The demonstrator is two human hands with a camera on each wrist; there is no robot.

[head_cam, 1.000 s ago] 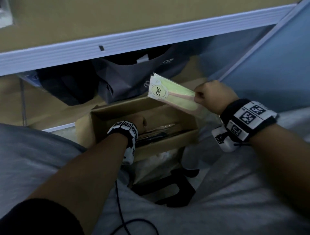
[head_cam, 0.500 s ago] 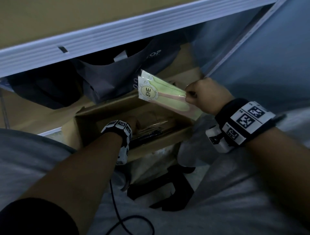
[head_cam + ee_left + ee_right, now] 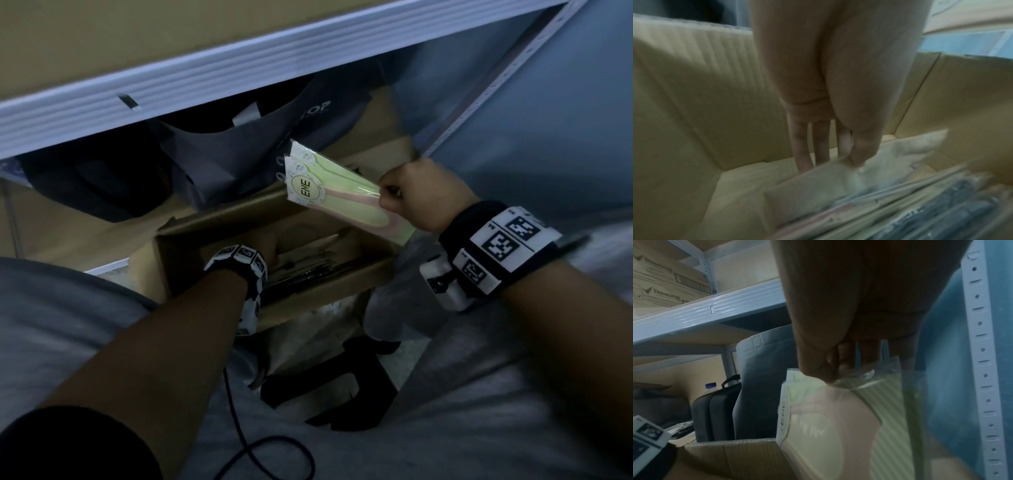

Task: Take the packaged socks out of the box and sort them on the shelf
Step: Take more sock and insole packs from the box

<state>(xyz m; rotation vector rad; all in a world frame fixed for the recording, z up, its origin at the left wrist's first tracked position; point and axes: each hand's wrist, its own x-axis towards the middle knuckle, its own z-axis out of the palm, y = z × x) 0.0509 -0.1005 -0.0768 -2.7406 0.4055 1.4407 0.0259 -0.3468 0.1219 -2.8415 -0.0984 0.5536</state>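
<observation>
The right hand (image 3: 423, 195) is closed in a fist, thumb and fingers pinching the clear plastic edge of a few pale green and pink sock packets (image 3: 329, 192) with a round "ENE" label, held fanned in the air above the far right corner of the open cardboard box (image 3: 212, 226). The left hand (image 3: 830, 100) reaches down inside that box, fingers straight, with the thumb and forefinger closing on the top edge of a pale packet (image 3: 818, 183) that stands among more packaged socks (image 3: 931, 216), some of them dark, stacked on edge against the near wall. The box sits on the floor in front of a blue-grey metal shelf (image 3: 239, 72). Under the shelf board stand a grey fabric bag (image 3: 239, 150) and, in the right wrist view, a dark hard case (image 3: 715, 412) with a bottle (image 3: 710, 387) behind it. Printed cartons (image 3: 663, 282) rest on the board above, and a perforated upright (image 3: 982, 353) rises at the right.
</observation>
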